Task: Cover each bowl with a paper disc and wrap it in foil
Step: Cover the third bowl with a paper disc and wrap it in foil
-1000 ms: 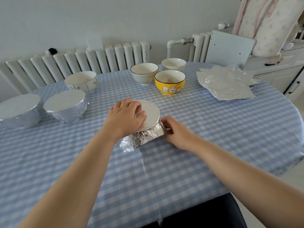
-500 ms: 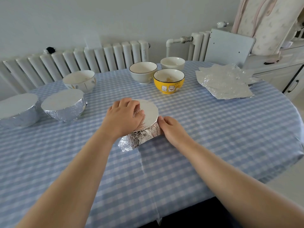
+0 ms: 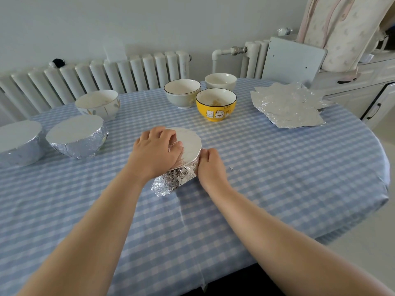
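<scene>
Head view, the only one supplied: my left hand (image 3: 157, 152) lies on top of the bowl in hand (image 3: 181, 167), fingers bent and pressing a fold of foil down onto the near-left part of its paper disc (image 3: 188, 144). My right hand (image 3: 210, 165) is at the bowl's right flank, fingers curled against the crumpled foil wrap (image 3: 171, 180) just under the rim; whether it pinches the foil or only pushes it, I cannot tell. Compared with a second ago, the right hand has moved up from the foot of the bowl to the rim, while the left hand has kept its place on the disc. I judge that the side wrap is being tightened upward and that this bowl is close to finished, though a loose foil flap (image 3: 160, 189) juts out onto the tabletop (image 3: 277, 167) at the near left. The bowl stands at the middle of the tabletop. Two wrapped bowls (image 3: 77, 137) stand at the far left. Four open bowls wait behind: a patterned white bowl (image 3: 97, 104), a grey bowl (image 3: 182, 92), a small white bowl (image 3: 220, 81) and a yellow bowl (image 3: 216, 104). Spare foil sheets (image 3: 287, 105) lie at the right.
</scene>
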The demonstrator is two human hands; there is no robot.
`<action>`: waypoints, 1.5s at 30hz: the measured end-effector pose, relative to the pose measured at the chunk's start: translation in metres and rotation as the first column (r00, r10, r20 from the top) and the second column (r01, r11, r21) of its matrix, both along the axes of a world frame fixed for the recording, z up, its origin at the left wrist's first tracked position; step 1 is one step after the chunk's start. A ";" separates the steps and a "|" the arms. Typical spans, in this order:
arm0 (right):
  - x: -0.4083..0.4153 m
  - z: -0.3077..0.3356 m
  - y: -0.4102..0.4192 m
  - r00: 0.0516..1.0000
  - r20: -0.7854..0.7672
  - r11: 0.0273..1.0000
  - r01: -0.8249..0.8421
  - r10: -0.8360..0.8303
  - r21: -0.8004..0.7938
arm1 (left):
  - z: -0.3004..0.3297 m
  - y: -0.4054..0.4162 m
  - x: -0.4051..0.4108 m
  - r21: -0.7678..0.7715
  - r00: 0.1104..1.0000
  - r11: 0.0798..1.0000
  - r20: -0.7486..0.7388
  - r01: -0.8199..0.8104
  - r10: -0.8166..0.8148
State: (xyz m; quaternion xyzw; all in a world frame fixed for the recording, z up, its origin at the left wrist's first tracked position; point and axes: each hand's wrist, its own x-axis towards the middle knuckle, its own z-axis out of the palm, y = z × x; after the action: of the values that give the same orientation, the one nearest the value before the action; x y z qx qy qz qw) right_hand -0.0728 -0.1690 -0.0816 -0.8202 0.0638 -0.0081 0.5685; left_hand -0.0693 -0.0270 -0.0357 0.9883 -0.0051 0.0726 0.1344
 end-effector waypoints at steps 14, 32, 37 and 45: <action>0.013 0.002 0.021 0.992 0.054 0.956 0.099 -0.118 0.276 | -0.008 0.021 -0.001 -0.294 0.995 0.950 -0.045 -0.102 0.093; 0.027 -0.009 0.035 0.983 -0.172 0.738 0.168 -0.072 0.654 | -0.009 0.022 -0.005 -0.405 0.987 0.902 -0.012 -0.149 0.158; 0.037 -0.009 0.029 0.974 -0.226 0.702 0.157 0.007 0.695 | -0.009 0.024 -0.004 -0.435 0.986 0.887 -0.024 -0.157 0.162; 0.041 -0.008 0.035 0.976 -0.216 0.800 0.127 0.003 0.587 | -0.010 0.026 -0.001 -0.437 0.987 0.886 -0.040 -0.159 0.157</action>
State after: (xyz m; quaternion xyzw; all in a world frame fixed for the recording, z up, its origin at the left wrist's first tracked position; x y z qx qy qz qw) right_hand -0.0321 -0.1339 -0.0897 -0.5933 0.1486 0.0784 0.7872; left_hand -0.0702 -0.0009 -0.0452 0.9298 0.0919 0.0807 0.3470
